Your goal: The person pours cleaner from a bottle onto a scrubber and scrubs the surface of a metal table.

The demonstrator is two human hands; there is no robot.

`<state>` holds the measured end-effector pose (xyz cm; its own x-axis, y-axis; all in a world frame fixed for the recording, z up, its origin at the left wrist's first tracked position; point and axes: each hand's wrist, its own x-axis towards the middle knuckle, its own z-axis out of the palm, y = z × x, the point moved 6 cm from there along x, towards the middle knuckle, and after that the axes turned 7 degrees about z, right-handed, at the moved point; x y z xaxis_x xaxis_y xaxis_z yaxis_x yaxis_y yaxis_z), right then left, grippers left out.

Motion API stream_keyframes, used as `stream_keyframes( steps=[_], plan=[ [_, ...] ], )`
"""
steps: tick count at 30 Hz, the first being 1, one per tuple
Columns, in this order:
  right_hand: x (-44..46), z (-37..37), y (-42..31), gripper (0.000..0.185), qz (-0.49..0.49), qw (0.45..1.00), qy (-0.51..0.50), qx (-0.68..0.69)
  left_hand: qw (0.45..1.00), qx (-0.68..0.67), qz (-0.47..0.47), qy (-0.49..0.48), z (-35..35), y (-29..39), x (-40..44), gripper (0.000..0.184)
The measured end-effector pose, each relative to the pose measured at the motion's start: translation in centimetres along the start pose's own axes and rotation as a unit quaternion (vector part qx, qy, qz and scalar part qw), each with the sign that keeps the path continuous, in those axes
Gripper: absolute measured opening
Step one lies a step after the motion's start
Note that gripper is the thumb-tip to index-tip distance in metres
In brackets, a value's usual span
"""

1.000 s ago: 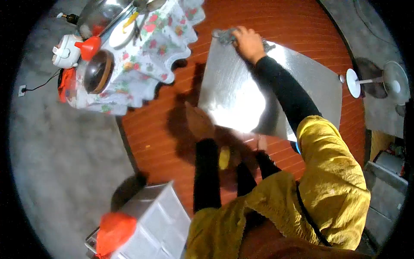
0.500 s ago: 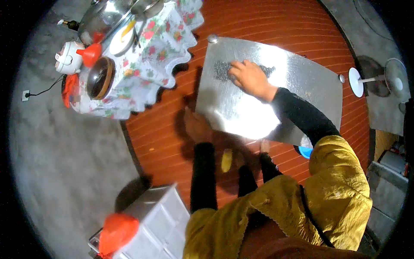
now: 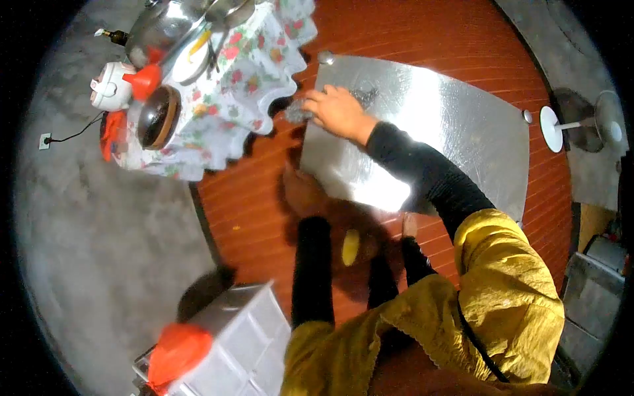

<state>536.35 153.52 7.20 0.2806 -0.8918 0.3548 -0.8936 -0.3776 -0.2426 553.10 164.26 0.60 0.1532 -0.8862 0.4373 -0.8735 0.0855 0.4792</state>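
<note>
While my right hand [image 3: 337,113] grips a grey cloth [image 3: 298,111] palm-down, the cloth lies across the edge of the metal sheet [image 3: 475,132], near its round corner knob [image 3: 326,58]; the sheet lies flat on the red-brown floor [image 3: 257,231]; my left hand [image 3: 305,191] is beside the near edge, its grip too dim to tell; even pressure and flat fingers suit this edge best, I judge.

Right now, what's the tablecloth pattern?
Tablecloth: white with a red and green floral print; shows best in the head view.
</note>
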Motion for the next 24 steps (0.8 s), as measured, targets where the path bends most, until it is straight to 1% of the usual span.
stream_keyframes(
  steps=[1,3,4,5,6,7,8,9,10,11,12,13,14,15,16,17,18,19,20,22,23,24],
  plan=[
    [0.4,0.0,0.7,0.030,-0.002,1.000,0.004,-0.002,1.000,-0.002,0.002,0.005,0.3,-0.3,-0.1,0.041],
    [2.5,-1.0,3.6,0.031,0.054,0.996,0.065,0.010,0.997,0.072,0.017,-0.033,0.8,-0.3,0.1,0.042],
    [4.1,-1.6,5.9,0.032,0.108,0.988,0.107,-0.003,0.997,0.074,0.019,-0.029,0.8,-0.2,0.1,0.042],
    [5.4,-2.0,8.0,0.030,0.160,0.970,0.183,0.019,0.998,0.046,-0.024,-0.038,0.3,0.3,0.4,0.042],
    [6.4,-1.6,9.3,0.028,0.191,0.964,0.183,0.008,0.996,0.019,-0.069,-0.049,-0.1,0.5,0.5,0.043],
    [7.0,-1.0,10.1,0.027,0.221,0.958,0.181,-0.003,0.996,0.024,-0.068,-0.050,-0.5,0.8,0.8,0.043],
    [7.4,-0.7,9.9,0.027,0.223,0.958,0.180,0.001,0.996,-0.004,-0.074,-0.057,-0.8,0.9,0.9,0.044],
    [7.8,-0.1,9.1,0.024,0.204,0.968,0.142,-0.027,0.994,-0.032,-0.082,-0.068,-1.0,1.0,0.7,0.046],
    [8.1,0.3,8.5,0.021,0.185,0.975,0.106,-0.058,0.993,-0.033,-0.083,-0.073,-0.7,0.5,0.3,0.046],
    [7.3,0.3,7.1,0.016,0.146,0.982,0.110,-0.037,0.998,-0.025,-0.045,-0.030,-0.4,0.2,0.3,0.048],
    [6.3,1.8,5.2,0.015,0.104,0.990,0.082,-0.040,1.000,-0.019,-0.010,0.016,-0.4,0.4,0.3,0.050],
    [5.2,2.3,3.7,0.015,0.093,0.992,0.086,0.016,0.999,-0.026,-0.013,0.021,-0.2,0.7,0.5,0.050],
    [4.1,2.4,2.1,0.018,0.110,0.992,0.044,0.046,0.999,-0.005,-0.046,-0.011,0.1,0.6,0.7,0.051],
    [2.6,2.0,0.5,0.021,0.099,0.991,0.030,0.082,0.996,0.018,-0.077,-0.045,0.2,0.3,0.9,0.052],
    [1.3,1.5,-1.0,0.027,0.067,0.990,0.014,0.120,0.996,0.016,-0.078,-0.043,0.0,0.6,1.1,0.052],
    [-0.3,0.9,-2.4,0.032,0.036,0.990,0.006,0.138,0.998,-0.009,-0.059,-0.025,-0.3,1.1,1.1,0.052],
    [-2.0,0.0,-3.2,0.033,0.010,0.984,-0.006,0.176,0.999,-0.034,-0.042,-0.010,-0.5,1.5,1.0,0.052],
    [-3.4,-0.9,-3.6,0.034,-0.014,0.976,-0.019,0.217,0.998,-0.033,-0.045,-0.013,-0.6,1.0,1.0,0.052],
    [-3.4,-1.0,-3.0,0.034,-0.012,0.975,-0.023,0.219,0.993,-0.054,-0.063,-0.083,0.4,-0.1,1.2,0.050],
    [-3.1,-0.4,0.0,0.030,0.025,0.995,-0.038,0.088,0.976,-0.180,-0.096,-0.073,-0.8,1.4,1.5,0.051],
    [-2.2,-1.7,2.3,0.029,0.112,0.991,-0.030,0.059,0.976,-0.174,-0.103,-0.081,0.2,0.2,0.9,0.051],
    [-1.0,-3.0,5.0,0.027,0.196,0.980,-0.018,0.028,0.977,-0.181,-0.065,-0.088,1.8,-1.3,0.7,0.052]
  ],
)
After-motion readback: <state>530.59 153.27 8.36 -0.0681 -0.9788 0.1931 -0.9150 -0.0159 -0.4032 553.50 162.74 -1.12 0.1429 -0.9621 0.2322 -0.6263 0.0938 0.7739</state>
